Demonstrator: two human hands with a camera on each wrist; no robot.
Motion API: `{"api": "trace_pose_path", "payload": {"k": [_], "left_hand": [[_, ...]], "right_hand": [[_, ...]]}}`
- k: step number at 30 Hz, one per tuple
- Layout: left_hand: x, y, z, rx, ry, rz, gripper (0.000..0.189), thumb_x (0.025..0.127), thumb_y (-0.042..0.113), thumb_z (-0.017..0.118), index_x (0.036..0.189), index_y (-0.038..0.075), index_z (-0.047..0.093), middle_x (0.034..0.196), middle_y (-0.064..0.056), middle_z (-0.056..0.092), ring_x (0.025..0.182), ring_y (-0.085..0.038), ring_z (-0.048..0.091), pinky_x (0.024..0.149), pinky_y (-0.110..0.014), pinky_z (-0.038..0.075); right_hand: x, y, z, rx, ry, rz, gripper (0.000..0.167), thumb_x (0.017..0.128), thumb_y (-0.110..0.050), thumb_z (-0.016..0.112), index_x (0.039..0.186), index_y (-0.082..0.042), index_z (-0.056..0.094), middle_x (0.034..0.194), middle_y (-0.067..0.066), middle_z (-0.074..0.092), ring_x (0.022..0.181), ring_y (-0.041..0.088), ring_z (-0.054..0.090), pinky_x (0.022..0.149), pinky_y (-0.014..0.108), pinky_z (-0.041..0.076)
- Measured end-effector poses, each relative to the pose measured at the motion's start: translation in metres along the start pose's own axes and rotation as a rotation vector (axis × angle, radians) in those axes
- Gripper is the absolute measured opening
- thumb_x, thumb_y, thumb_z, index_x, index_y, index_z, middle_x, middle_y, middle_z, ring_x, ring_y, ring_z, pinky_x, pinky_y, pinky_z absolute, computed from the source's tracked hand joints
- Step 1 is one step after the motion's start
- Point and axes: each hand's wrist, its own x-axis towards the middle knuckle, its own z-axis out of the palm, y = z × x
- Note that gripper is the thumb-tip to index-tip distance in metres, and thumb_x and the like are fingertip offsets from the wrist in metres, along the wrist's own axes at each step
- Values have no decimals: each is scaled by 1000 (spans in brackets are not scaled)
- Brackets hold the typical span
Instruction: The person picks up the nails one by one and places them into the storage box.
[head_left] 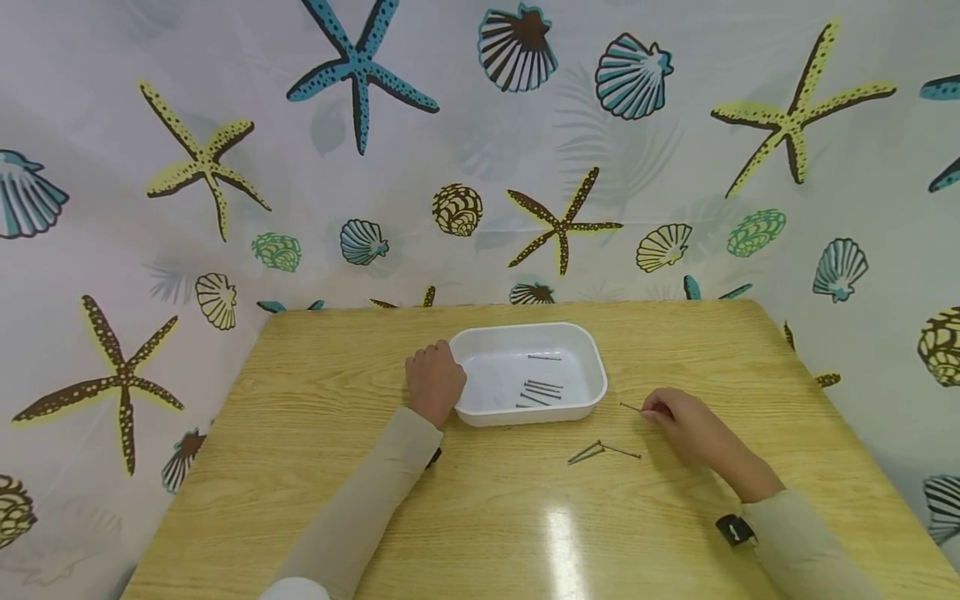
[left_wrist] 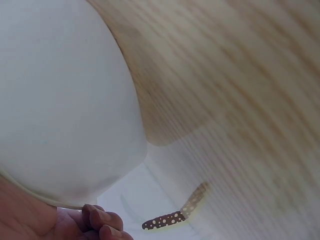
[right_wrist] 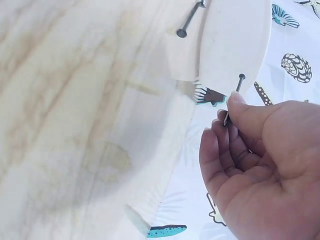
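My left hand (head_left: 435, 385) holds the left end of a white plastic tray (head_left: 525, 417) on the table. Close up in the left wrist view, its fingertips (left_wrist: 102, 217) curl at the rim. Several dark metal nails (head_left: 543, 387) lie inside the tray, mostly toward its front. To the right of the tray my right hand (head_left: 690, 427) pinches a single nail (right_wrist: 240, 84) between thumb and fingers, its head pointing left toward the tray. In front of the tray, a few loose nails (head_left: 621, 452) lie close together on the wood.
The wood-grain table (head_left: 337, 358) spans the space under both arms. A white cloth (head_left: 465, 100) printed with starfish and shells stands behind the table and along both sides. Light glares off the tabletop near the front.
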Motion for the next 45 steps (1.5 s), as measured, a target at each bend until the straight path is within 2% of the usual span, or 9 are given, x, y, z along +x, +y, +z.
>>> {"api": "trace_pose_path", "payload": {"k": [5, 11, 23, 29, 37, 45], "left_hand": [[-1, 0, 0, 1, 6, 3, 26, 89, 19, 49, 104, 0, 58, 94, -14, 62, 89, -31, 56, 81, -44, 40], [-1, -1, 0, -1, 28, 14, 25, 89, 18, 48, 103, 0, 59, 93, -14, 62, 88, -31, 56, 80, -44, 41], [-3, -1, -2, -8, 39, 22, 25, 89, 16, 45, 102, 0, 60, 92, -15, 62, 87, -32, 57, 80, -45, 41], [-3, -1, 0, -15, 53, 24, 25, 89, 16, 46, 102, 0, 60, 91, -14, 63, 86, -31, 57, 79, -45, 41], [-2, -1, -1, -15, 46, 12, 25, 89, 16, 47, 103, 0, 60, 92, -15, 63, 87, -32, 57, 80, -45, 41], [0, 0, 1, -5, 12, -5, 27, 90, 18, 47, 106, 1, 58, 94, -14, 61, 89, -31, 56, 81, -44, 39]], "right_hand": [[1, -5, -9, -3, 22, -2, 5, 91, -7, 57, 90, -4, 61, 83, 4, 58, 71, 14, 48, 62, 31, 42], [5, -10, -15, -23, 60, -44, 6, 91, -8, 57, 90, -3, 61, 80, 5, 57, 66, 13, 45, 57, 26, 41], [22, -27, -22, -18, 88, -91, 5, 91, -11, 58, 90, -7, 61, 80, -1, 56, 69, 14, 47, 59, 27, 43], [33, -38, -19, 12, 57, -99, 5, 90, -11, 59, 92, -6, 62, 81, 0, 56, 70, 15, 48, 60, 28, 44], [50, -50, -9, 44, 55, -136, 6, 91, -12, 59, 91, -7, 62, 81, 1, 57, 70, 15, 47, 60, 29, 42], [67, -62, 6, 71, 1, -172, 10, 89, -14, 62, 87, -5, 61, 79, -1, 55, 71, 14, 47, 63, 30, 42]]}}
